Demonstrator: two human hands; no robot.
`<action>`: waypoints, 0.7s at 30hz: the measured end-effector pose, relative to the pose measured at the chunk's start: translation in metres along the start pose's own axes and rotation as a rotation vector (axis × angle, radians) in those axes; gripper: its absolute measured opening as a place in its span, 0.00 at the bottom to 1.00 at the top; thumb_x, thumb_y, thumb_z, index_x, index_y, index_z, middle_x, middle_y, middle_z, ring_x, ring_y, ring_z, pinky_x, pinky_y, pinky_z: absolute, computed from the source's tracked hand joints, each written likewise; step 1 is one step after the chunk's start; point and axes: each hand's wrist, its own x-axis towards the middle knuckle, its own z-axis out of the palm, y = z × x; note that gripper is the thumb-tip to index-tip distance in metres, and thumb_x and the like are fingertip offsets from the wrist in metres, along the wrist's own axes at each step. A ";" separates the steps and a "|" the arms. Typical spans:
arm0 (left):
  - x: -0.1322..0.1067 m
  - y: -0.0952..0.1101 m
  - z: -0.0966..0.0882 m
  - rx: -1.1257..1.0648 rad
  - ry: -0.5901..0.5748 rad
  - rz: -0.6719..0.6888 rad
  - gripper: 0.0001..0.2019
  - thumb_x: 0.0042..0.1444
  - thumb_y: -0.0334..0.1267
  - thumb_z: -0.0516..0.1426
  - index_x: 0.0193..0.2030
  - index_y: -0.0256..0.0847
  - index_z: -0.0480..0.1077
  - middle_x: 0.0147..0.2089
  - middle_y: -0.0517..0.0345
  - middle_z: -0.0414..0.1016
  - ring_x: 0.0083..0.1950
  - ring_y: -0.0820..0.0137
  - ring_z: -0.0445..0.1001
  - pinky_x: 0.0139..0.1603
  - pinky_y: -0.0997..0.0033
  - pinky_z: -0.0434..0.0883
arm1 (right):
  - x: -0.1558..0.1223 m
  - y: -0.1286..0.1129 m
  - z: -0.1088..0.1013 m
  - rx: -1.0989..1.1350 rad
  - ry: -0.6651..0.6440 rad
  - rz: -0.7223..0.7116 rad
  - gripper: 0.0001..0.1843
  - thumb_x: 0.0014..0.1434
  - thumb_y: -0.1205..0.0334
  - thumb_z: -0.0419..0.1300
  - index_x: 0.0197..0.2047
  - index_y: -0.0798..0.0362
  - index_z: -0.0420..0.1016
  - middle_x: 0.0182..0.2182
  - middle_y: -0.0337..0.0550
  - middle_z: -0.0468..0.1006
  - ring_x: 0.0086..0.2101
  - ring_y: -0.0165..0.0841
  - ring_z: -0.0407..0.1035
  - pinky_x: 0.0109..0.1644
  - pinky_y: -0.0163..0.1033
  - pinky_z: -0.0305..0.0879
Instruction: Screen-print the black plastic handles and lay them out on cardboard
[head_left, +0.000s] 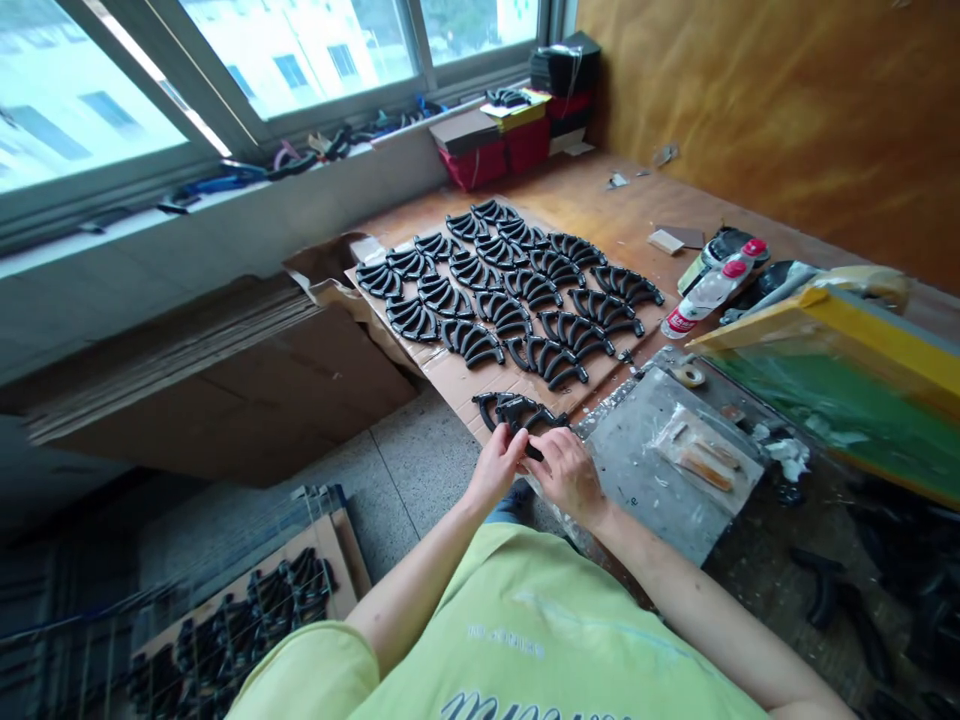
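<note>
Both my hands are at the near edge of the bench, gripping a black curved fan-shaped part between their fingers. My left hand pinches its left side, and my right hand holds its lower right end. Just beyond them, a cardboard sheet carries several rows of matching black curved parts, laid flat and close together. My fingers partly hide the held part.
To the right lie a scuffed metal plate, a bagged set of wooden sticks and a tape roll. A yellow-framed green screen stands beyond. Lower left, a wire rack holds black parts. Flattened cardboard leans below the window.
</note>
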 end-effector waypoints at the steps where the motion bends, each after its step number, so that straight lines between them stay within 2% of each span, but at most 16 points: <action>1: 0.006 -0.008 -0.008 0.013 0.020 -0.022 0.19 0.55 0.57 0.56 0.34 0.43 0.59 0.27 0.62 0.68 0.27 0.72 0.72 0.27 0.72 0.73 | 0.002 0.004 0.005 -0.002 -0.039 0.014 0.14 0.65 0.58 0.54 0.50 0.53 0.73 0.40 0.50 0.76 0.44 0.41 0.66 0.49 0.46 0.63; 6: 0.044 -0.046 -0.060 0.236 0.218 -0.222 0.18 0.61 0.55 0.48 0.40 0.40 0.61 0.36 0.51 0.76 0.33 0.70 0.77 0.30 0.72 0.74 | 0.013 0.033 0.034 -0.103 -0.251 0.146 0.18 0.65 0.53 0.53 0.52 0.53 0.72 0.44 0.51 0.77 0.48 0.42 0.65 0.50 0.45 0.62; 9: 0.064 -0.061 -0.083 0.359 0.261 -0.311 0.18 0.63 0.54 0.44 0.40 0.39 0.61 0.39 0.45 0.77 0.33 0.70 0.77 0.30 0.72 0.74 | 0.025 0.042 0.048 -0.212 -0.417 0.193 0.19 0.65 0.51 0.52 0.51 0.53 0.72 0.42 0.53 0.78 0.48 0.43 0.65 0.50 0.46 0.60; 12: 0.078 -0.069 -0.092 0.466 0.237 -0.336 0.19 0.64 0.54 0.43 0.39 0.39 0.62 0.37 0.47 0.78 0.32 0.69 0.77 0.31 0.72 0.73 | 0.040 0.036 0.057 -0.283 -0.604 0.235 0.18 0.66 0.53 0.51 0.50 0.55 0.72 0.39 0.55 0.79 0.48 0.44 0.67 0.49 0.46 0.61; 14: 0.084 -0.070 -0.095 0.566 0.205 -0.342 0.21 0.63 0.54 0.42 0.37 0.39 0.64 0.31 0.50 0.78 0.29 0.68 0.77 0.33 0.69 0.72 | 0.047 0.028 0.062 -0.296 -0.699 0.284 0.17 0.66 0.56 0.51 0.51 0.57 0.71 0.37 0.57 0.80 0.45 0.44 0.69 0.44 0.45 0.63; 18: 0.092 -0.066 -0.098 0.773 0.152 -0.351 0.25 0.62 0.55 0.42 0.28 0.39 0.68 0.20 0.52 0.74 0.24 0.64 0.74 0.41 0.60 0.70 | 0.051 0.016 0.072 -0.292 -0.697 0.331 0.17 0.64 0.56 0.53 0.48 0.59 0.72 0.39 0.59 0.79 0.45 0.45 0.70 0.42 0.42 0.65; 21: 0.102 -0.060 -0.097 0.868 0.137 -0.346 0.26 0.61 0.56 0.43 0.26 0.39 0.70 0.21 0.49 0.75 0.27 0.60 0.76 0.42 0.59 0.69 | 0.051 0.016 0.077 -0.274 -0.663 0.343 0.17 0.63 0.55 0.56 0.47 0.60 0.72 0.40 0.60 0.78 0.46 0.45 0.69 0.44 0.42 0.65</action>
